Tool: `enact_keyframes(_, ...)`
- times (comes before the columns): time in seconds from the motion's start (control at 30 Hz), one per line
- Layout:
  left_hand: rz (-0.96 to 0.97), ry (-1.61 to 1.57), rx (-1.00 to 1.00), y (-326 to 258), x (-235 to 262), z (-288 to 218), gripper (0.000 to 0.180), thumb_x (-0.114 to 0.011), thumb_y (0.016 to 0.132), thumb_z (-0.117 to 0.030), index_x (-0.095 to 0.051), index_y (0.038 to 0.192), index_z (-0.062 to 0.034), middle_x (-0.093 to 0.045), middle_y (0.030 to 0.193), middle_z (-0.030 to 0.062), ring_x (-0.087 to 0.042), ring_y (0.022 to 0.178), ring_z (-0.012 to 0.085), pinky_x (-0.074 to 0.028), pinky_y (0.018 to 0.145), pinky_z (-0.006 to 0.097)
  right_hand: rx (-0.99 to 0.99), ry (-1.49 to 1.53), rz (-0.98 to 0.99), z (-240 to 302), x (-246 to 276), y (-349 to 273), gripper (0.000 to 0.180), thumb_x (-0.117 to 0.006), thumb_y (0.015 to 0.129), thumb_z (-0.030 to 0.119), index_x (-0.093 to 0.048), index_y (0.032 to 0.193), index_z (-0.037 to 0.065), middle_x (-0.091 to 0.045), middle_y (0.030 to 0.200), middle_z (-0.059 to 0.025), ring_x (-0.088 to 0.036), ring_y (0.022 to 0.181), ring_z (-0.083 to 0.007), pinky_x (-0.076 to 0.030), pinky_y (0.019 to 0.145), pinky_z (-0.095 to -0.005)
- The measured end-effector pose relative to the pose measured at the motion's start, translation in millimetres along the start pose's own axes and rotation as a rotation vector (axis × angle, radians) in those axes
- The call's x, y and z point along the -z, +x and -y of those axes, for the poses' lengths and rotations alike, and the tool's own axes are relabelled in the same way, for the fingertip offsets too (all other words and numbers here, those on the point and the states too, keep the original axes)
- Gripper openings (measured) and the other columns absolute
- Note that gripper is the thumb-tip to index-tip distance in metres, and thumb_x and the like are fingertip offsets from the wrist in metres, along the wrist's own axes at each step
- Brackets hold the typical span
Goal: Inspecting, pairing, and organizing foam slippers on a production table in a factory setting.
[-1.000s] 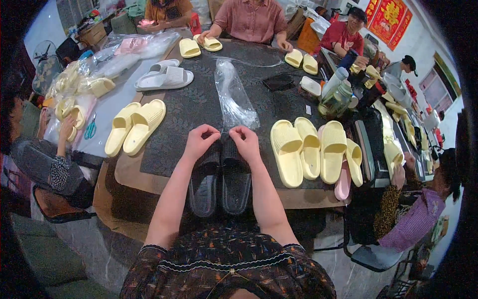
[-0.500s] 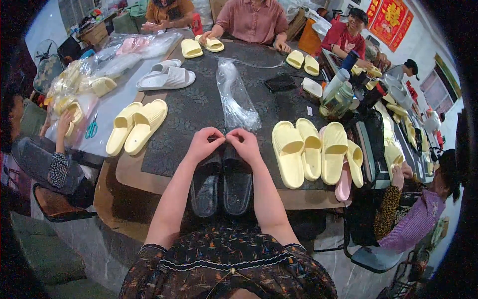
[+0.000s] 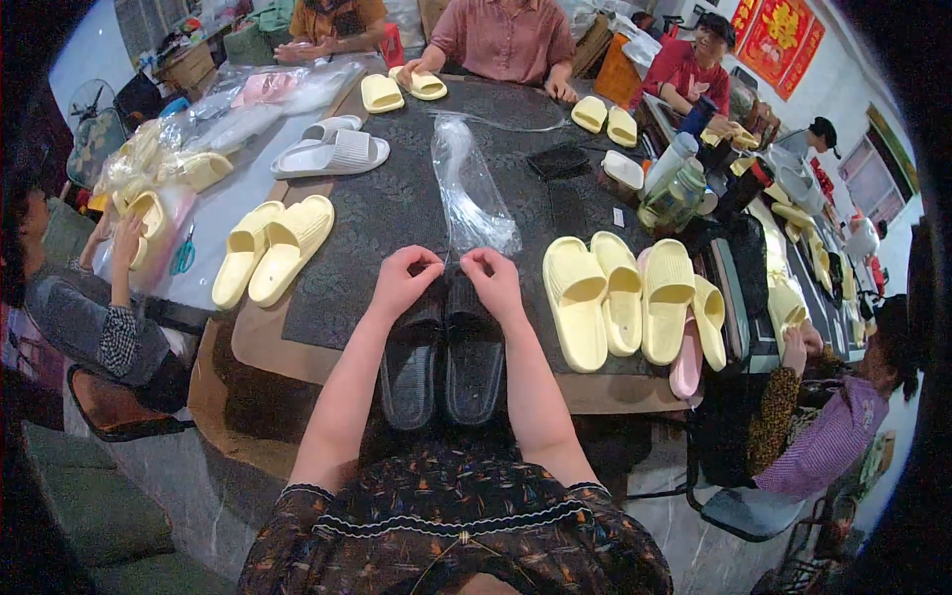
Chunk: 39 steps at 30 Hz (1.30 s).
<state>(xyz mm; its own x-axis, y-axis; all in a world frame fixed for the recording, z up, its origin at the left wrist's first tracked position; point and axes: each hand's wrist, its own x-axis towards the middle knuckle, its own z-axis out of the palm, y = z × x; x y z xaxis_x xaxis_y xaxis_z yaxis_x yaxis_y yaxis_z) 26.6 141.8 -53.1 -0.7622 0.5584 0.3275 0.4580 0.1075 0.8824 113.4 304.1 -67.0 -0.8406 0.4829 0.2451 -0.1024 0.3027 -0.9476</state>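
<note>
Yellow slipper pair [image 3: 268, 248] lies far left on the dark mat [image 3: 397, 198]. Your left hand [image 3: 402, 283] and right hand [image 3: 493, 283] sit fingers curled, pinching something tiny between them, cannot tell what, over the black slipper pair [image 3: 444, 362] at the table's near edge. Clear plastic bag [image 3: 471, 193] just beyond. Yellow slippers [image 3: 625, 297] to the right.

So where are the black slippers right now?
In the head view the black slippers lie side by side at the near edge of the table, right under the left hand and right hand, with yellow slippers to their right.
</note>
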Motion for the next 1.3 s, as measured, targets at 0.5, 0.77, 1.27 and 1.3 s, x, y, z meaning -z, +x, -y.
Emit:
enact_keyframes(0.5, 0.034, 0.078, -0.093, 0.8, -0.3, 0.8, 0.016, -0.070, 0.078, -0.015, -0.068, 0.088, -0.0030, -0.066, 0.082, 0.0081, -0.063, 0.077, 0.0175, -0.049, 0.070, 0.029, -0.002, 0.005, 0.015, 5.1, -1.5, -1.6, 0.015, -0.068, 0.082, 0.016, -0.066, 0.088, 0.002, -0.062, 0.072, -0.0006, -0.053, 0.064, -0.0071, -0.044, 0.062, -0.0235)
enact_keyframes(0.77, 0.047, 0.089, -0.086, -0.3, -0.2, -1.1, 0.016, -0.071, 0.077, -0.015, -0.068, 0.088, -0.0024, -0.067, 0.084, 0.0081, -0.063, 0.078, 0.0169, -0.050, 0.072, 0.029, 0.078, 0.015, 0.050, 1.9, -1.3, -0.9, 0.017, -0.066, 0.083, 0.018, -0.066, 0.088, 0.002, -0.061, 0.070, -0.0010, -0.053, 0.066, -0.0083, -0.045, 0.063, -0.0250)
enact_keyframes(1.27, 0.010, -0.062, 0.050, 0.6, 0.7, -5.5, 0.017, -0.071, 0.077, -0.016, -0.069, 0.088, -0.0029, -0.067, 0.084, 0.0090, -0.064, 0.081, 0.0191, -0.049, 0.074, 0.030, 0.054, 0.022, 0.012, -0.9, 0.0, 1.4, 0.018, -0.067, 0.082, 0.019, -0.066, 0.090, 0.002, -0.063, 0.072, -0.0013, -0.054, 0.066, -0.0076, -0.045, 0.063, -0.0247)
enact_keyframes(1.3, 0.043, 0.030, -0.023, 2.0, 0.4, -5.0, 0.017, -0.071, 0.077, -0.016, -0.069, 0.088, -0.0033, -0.068, 0.085, 0.0091, -0.064, 0.081, 0.0194, -0.049, 0.075, 0.030, 0.058, -0.007, 0.073, -1.5, -0.1, 1.7, 0.018, -0.067, 0.083, 0.018, -0.066, 0.091, 0.002, -0.063, 0.075, -0.0006, -0.054, 0.068, -0.0068, -0.045, 0.065, -0.0236)
